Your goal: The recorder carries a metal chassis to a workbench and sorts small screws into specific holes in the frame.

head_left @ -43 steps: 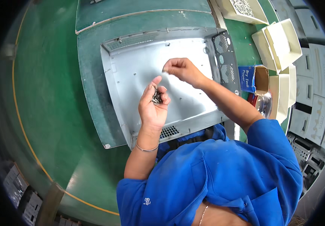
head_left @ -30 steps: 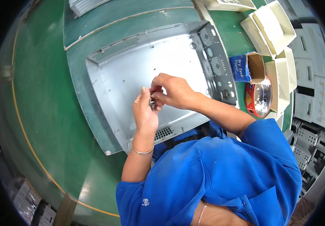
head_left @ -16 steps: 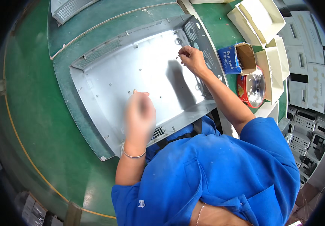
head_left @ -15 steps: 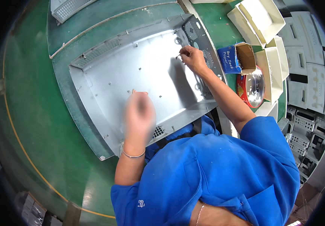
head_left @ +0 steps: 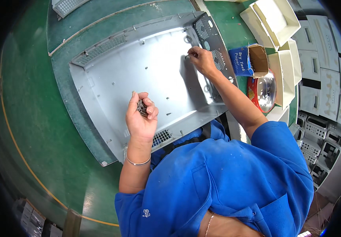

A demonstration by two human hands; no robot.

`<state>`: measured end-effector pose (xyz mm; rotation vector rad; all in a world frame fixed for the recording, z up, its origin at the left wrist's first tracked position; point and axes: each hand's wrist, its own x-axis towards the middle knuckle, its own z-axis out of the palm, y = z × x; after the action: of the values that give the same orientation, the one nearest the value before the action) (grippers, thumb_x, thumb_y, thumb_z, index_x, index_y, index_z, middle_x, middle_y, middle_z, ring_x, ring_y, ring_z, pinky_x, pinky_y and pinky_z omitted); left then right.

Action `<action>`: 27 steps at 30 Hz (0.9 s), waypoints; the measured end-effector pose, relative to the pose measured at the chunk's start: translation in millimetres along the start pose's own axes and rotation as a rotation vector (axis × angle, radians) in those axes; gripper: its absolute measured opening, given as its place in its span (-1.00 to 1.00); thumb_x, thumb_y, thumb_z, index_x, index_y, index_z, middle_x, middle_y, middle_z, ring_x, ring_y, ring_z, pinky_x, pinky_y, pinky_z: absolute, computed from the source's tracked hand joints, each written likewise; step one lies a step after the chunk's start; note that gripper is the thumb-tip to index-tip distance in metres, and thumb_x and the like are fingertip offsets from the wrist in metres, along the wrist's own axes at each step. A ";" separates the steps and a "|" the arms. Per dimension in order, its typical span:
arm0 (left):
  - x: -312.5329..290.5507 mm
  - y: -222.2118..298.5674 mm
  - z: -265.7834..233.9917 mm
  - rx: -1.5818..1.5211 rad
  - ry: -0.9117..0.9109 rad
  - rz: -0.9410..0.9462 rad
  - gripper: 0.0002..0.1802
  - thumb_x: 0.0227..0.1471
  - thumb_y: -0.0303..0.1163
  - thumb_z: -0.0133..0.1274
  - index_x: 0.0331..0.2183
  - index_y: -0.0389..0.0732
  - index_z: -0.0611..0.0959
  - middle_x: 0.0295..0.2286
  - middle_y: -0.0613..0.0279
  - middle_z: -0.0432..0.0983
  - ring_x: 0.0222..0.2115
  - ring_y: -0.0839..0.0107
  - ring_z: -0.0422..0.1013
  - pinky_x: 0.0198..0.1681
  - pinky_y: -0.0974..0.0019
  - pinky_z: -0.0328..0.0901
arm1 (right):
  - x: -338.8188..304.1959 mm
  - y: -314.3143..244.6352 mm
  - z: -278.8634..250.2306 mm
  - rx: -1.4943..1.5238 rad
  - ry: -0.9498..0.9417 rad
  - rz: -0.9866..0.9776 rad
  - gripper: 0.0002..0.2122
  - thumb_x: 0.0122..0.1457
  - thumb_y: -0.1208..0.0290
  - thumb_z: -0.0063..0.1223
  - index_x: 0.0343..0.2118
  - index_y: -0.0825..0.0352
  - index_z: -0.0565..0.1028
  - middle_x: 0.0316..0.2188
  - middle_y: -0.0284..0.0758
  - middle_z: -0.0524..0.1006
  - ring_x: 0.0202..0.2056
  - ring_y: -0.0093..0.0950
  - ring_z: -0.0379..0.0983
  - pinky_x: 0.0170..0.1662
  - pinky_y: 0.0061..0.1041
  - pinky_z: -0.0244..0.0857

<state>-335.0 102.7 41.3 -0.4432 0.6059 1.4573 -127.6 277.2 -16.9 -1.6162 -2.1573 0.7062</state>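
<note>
A large shallow grey metal casing [head_left: 111,98] lies open-side up before me, with small upright studs across its floor. My left hand [head_left: 141,118] is palm up over its near part, fingers curled round a heap of small dark metal screws or pins [head_left: 142,108]; their exact kind is unclear. My right hand [head_left: 202,61] is closed in a pinch low over the casing's right end, its fingertips at a small dark stud-like piece [head_left: 186,57]. Whether the fingers still grip that piece cannot be made out. A loose small metal piece [head_left: 168,114] lies right of my left hand.
Past the casing's perforated dark end wall [head_left: 214,43] stand a torn blue cardboard box [head_left: 239,62], a red-rimmed round tin [head_left: 252,94] and cream plastic bins [head_left: 269,23]. A white vented part [head_left: 68,6] lies at the far left on the green bench [head_left: 95,27].
My left hand, blurred before, is now still and turned palm up, showing the small metal pieces. A loose piece now lies on the casing floor. My right hand has hardly moved.
</note>
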 end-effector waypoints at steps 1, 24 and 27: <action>-0.1 0.2 0.1 0.005 0.001 0.005 -0.75 0.06 -0.30 -0.19 -0.48 -0.28 0.43 -0.68 0.26 0.32 -0.73 0.52 0.20 -0.76 0.55 0.05 | 0.1 3.0 2.1 -0.023 0.005 -0.008 -0.85 -0.10 0.51 -0.02 -0.42 0.39 0.46 -0.51 -0.18 0.50 -0.46 -0.37 0.46 -0.33 -0.51 0.31; -1.1 2.5 0.3 0.001 -0.019 0.072 -0.76 0.05 -0.31 -0.19 -0.47 -0.29 0.43 -0.67 0.26 0.32 -0.72 0.52 0.20 -0.73 0.53 0.06 | -16.2 -34.9 -6.3 -0.313 -0.174 -0.099 -0.72 -0.03 0.10 -0.05 -0.46 0.25 0.38 -0.52 -0.26 0.45 -0.48 -0.28 0.42 -0.44 -0.34 0.26; -1.6 1.9 0.7 0.014 -0.001 0.087 -0.76 0.04 -0.29 -0.17 -0.49 -0.27 0.44 -0.69 0.26 0.32 -0.74 0.52 0.19 -0.73 0.52 0.05 | -56.3 -66.5 3.9 -0.072 -0.799 -0.373 -0.78 -0.09 0.26 0.04 -0.41 0.24 0.36 -0.43 -0.27 0.44 -0.40 -0.27 0.40 -0.37 -0.37 0.27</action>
<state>-336.8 102.0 42.9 -0.4096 0.6408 1.5347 -165.6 207.6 19.5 -0.9750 -2.9375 1.3118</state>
